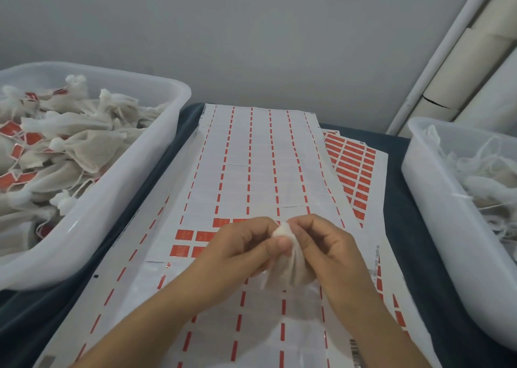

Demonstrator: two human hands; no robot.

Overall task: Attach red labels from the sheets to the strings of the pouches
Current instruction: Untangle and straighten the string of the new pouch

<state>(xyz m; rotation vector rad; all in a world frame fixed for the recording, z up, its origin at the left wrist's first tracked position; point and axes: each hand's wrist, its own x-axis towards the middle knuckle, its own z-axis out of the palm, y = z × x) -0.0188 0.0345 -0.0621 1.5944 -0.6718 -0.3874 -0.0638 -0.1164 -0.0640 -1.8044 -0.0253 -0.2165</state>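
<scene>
Covering the dark cloth (405, 227), a long label sheet (251, 158), mostly peeled, ran down the middle, with a fuller sheet (354, 166) under its right edge. A left bin (117, 199) held labelled pouches (84, 146); a right bin (436, 199) held unlabelled ones. Above the few remaining red labels (193, 236), the left hand (237, 255) and right hand (333, 255) both pinched one pouch (288, 269) at its gathered neck.

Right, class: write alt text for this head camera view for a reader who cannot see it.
Two hands, left hand and right hand, pinch a small white pouch over a mostly peeled label sheet. A tub of labelled pouches sits left; another tub sits right.
</scene>
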